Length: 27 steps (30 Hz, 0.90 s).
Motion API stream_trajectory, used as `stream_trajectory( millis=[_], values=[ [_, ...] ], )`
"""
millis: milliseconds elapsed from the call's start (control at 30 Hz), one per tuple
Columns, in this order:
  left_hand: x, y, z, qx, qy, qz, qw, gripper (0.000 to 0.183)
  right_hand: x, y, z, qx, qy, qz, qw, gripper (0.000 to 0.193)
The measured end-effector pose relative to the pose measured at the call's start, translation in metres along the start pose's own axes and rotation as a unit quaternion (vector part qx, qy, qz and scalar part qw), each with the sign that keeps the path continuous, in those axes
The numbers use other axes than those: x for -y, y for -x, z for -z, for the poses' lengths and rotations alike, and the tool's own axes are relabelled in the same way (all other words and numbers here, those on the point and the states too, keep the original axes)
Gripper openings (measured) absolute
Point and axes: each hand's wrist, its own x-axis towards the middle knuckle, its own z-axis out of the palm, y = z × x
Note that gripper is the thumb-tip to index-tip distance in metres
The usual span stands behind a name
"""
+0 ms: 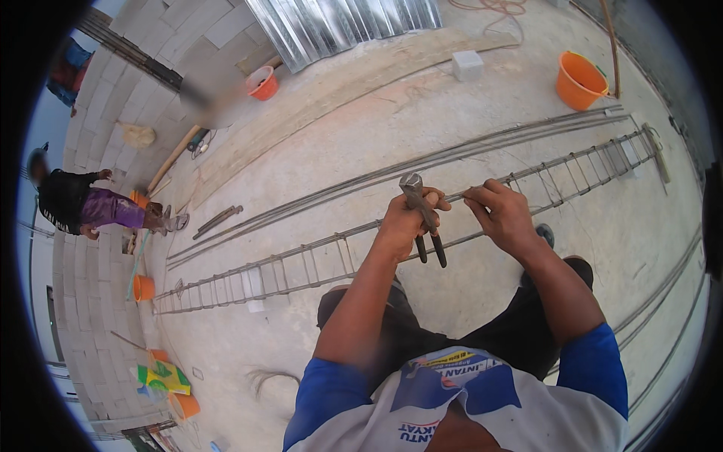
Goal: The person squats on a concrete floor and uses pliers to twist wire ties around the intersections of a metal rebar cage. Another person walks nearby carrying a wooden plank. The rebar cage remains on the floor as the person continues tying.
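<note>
My left hand (404,220) is closed around a pair of pincers (419,202) with a grey metal head and black handle grips. The pincer head points away from me and the handles hang down below my fingers. To its right, my right hand (506,217) has thumb and fingers pinched close to the far bar of a long rebar cage (316,244). Whatever lies between those fingertips is too small to make out. The cage is ladder-like, with crosswise stirrups along it, and it runs from lower left to upper right beneath both hands.
Loose rebar rods (354,183) lie beyond the cage. Farther off are a concrete block (468,66), an orange bucket (580,79) and corrugated metal sheeting (343,26). Another person (90,200) stands at the left by a block wall (83,301). A wire coil (275,380) lies near me.
</note>
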Motion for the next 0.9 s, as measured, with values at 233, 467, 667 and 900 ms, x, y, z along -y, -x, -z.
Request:
stream_trajectory(
  millis=[233,467,667,900],
  values=[
    [-0.017,0.009,-0.001,0.039,-0.038,0.032,0.998,0.024,0.002,-0.003,0.001,0.01,-0.034,-0.028,0.999,0.008],
    [-0.011,0.015,0.006,0.043,-0.205,-0.026,0.978,0.01,0.01,-0.006,0.006,0.081,-0.024,-0.074,0.994,0.012],
    [-0.006,0.021,0.006,0.015,-0.289,-0.068,0.955,0.019,0.007,0.004,-0.003,0.097,-0.05,-0.047,0.993,0.012],
    [-0.002,0.009,0.003,-0.073,-0.355,-0.015,0.932,0.027,-0.006,-0.004,-0.009,0.09,0.019,-0.025,0.995,0.011]
  ],
)
